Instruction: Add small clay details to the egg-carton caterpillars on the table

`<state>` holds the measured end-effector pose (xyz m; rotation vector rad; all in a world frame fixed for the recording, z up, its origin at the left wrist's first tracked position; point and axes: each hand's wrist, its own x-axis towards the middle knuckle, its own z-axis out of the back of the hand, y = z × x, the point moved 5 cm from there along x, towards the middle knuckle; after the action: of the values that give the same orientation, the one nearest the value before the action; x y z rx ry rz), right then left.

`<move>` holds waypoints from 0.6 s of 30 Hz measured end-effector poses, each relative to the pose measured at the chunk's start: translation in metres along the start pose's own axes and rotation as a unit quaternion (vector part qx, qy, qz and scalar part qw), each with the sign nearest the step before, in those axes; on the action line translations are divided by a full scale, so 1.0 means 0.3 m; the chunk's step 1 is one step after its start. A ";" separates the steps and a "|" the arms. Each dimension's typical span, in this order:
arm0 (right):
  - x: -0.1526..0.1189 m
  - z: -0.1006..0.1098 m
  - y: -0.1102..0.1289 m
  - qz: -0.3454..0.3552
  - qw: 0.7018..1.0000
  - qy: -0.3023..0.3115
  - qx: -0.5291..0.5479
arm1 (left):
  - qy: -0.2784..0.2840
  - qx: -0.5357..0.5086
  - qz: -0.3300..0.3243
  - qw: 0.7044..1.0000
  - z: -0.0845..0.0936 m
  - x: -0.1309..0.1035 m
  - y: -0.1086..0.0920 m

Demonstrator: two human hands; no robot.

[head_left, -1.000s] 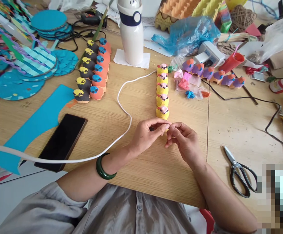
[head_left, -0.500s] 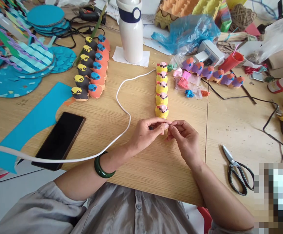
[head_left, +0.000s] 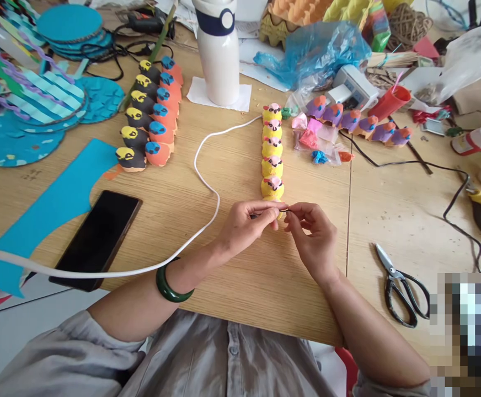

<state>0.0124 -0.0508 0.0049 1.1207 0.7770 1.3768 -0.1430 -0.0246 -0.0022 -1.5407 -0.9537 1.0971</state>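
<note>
My left hand [head_left: 244,226] and my right hand [head_left: 314,234] meet fingertip to fingertip over the table. A thin dark strip [head_left: 284,210], perhaps of clay, is pinched between them, and both hands are closed on it. Just beyond my fingers lies a yellow egg-carton strip [head_left: 272,144], whose bumps carry pink tops with small black and red marks. My hands hide its near end. Right of this strip are small bags of pink clay [head_left: 309,138] and a blue lump of clay [head_left: 319,157].
Scissors [head_left: 397,286] lie at right and a phone [head_left: 100,237] at left. A white cable [head_left: 218,204] crosses the table near my left forearm. Black and orange carton rows [head_left: 158,118], a white bottle [head_left: 219,66] and a purple carton strip [head_left: 358,122] stand farther back.
My fingertips have drawn slightly apart, so the thin dark strip now shows between them. The whole view has shifted a little; the table things keep their places.
</note>
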 end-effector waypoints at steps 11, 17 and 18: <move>-0.005 0.005 0.020 0.073 0.993 -0.005 -0.094 | 0.006 0.010 0.005 1.000 0.001 0.004 0.028; -0.005 0.008 0.024 0.084 0.991 -0.010 -0.102 | 0.008 0.036 0.006 0.999 0.004 0.003 0.019; -0.006 0.008 0.024 0.086 0.991 -0.011 -0.105 | 0.006 0.044 0.005 0.999 0.002 0.003 0.015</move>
<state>0.0120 -0.0539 0.0121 1.0533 0.5139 1.5491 -0.1432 -0.0245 -0.0069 -1.4798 -0.8790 1.1209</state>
